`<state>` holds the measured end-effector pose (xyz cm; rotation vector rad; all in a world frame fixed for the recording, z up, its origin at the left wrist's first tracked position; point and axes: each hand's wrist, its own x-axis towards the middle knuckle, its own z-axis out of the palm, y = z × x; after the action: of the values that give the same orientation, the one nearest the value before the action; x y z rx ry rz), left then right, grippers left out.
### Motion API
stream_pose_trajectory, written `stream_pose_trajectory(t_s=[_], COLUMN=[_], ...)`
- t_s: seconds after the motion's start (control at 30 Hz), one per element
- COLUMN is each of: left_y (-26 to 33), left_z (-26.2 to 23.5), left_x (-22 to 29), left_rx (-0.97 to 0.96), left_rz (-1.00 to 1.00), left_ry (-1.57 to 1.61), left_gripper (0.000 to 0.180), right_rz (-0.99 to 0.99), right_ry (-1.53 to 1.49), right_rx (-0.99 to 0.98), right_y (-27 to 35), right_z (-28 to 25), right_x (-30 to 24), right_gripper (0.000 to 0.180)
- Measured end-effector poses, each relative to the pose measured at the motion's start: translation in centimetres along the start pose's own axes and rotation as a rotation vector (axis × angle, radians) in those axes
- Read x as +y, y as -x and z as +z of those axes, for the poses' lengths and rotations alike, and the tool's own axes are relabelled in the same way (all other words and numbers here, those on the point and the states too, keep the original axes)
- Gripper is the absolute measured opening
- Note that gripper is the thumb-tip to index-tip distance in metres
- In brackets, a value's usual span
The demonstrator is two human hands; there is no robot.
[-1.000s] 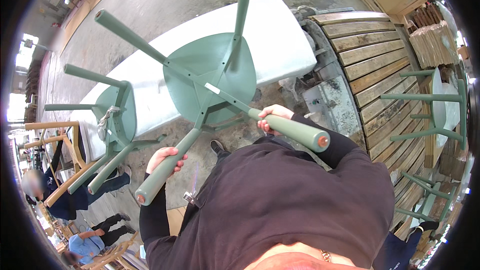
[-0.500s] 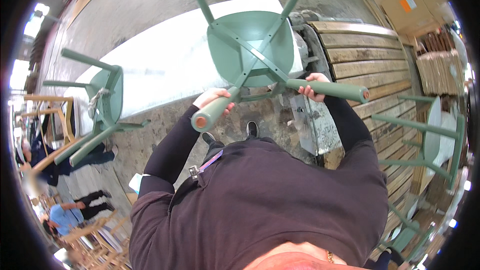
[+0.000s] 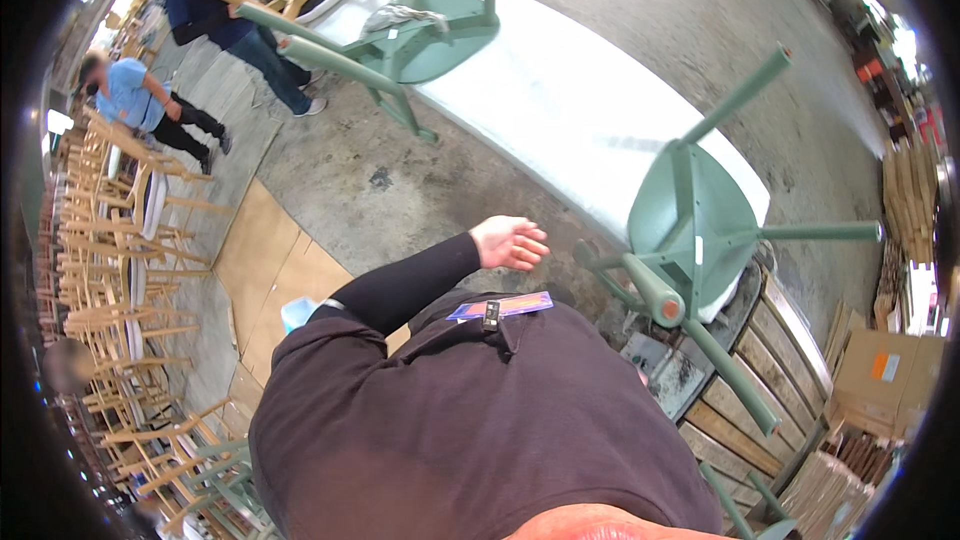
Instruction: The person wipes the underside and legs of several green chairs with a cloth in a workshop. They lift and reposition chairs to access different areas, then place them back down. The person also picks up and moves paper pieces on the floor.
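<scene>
My left hand [image 3: 508, 243] hangs in front of my body with its fingers loosely apart, holding nothing. To its right, an upside-down green chair [image 3: 655, 202] rests seat-down on the end of a long white-topped table [image 3: 560, 145], legs pointing up and outward. A gap separates the hand from that chair. Farther left on the same table is a second upturned green chair [image 3: 462, 48], with a pale rag [image 3: 400, 16] lying across its underside. My right hand cannot be made out; my torso covers the place where that arm would be.
Wooden slats [image 3: 745, 400] form a platform at the lower right, with a cardboard box [image 3: 888, 370] beyond. Stacked wooden chairs [image 3: 135, 270] line the left. Two people stand at the upper left, one in a blue shirt [image 3: 130, 95]. Cardboard sheets [image 3: 275, 260] lie on the floor.
Both hands have let go of the green chair's legs, and that chair now rests on the table. My view has swung left, bringing the second chair and stacked chairs further in.
</scene>
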<state>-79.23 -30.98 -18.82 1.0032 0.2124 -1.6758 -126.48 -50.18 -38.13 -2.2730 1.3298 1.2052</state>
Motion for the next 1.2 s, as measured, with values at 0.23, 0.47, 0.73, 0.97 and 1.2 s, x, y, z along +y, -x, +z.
stream_pose_trajectory(t_s=[0.23,0.47,0.73,0.97,1.2], left_y=[14.1,18.5,18.9,23.4,28.1], left_z=[-19.5,-28.2,-33.4,-37.2,-46.4], left_x=[1.0,9.6,15.2,14.9,20.6], left_rx=[0.424,0.466,0.462,0.635,0.529], left_rz=[0.304,0.461,0.455,0.475,0.433], left_ry=[0.414,0.448,0.557,0.709,0.743], left_gripper=[0.020,0.029,0.015,0.015,0.021], right_rz=[-0.646,-0.514,-0.819,-0.846,-0.823], right_ry=[-0.189,-1.302,-1.145,-0.467,-0.149], right_rx=[0.062,-0.157,0.050,0.519,0.604], right_y=[-3.8,-3.2,-6.8,-7.1,-7.1], right_z=[-1.7,-26.5,-48.2,-57.7,-56.8], right_x=[-22.9,-46.0,-69.3,-88.1,-96.4], right_gripper=[0.043,0.036,0.046,0.074,0.070])
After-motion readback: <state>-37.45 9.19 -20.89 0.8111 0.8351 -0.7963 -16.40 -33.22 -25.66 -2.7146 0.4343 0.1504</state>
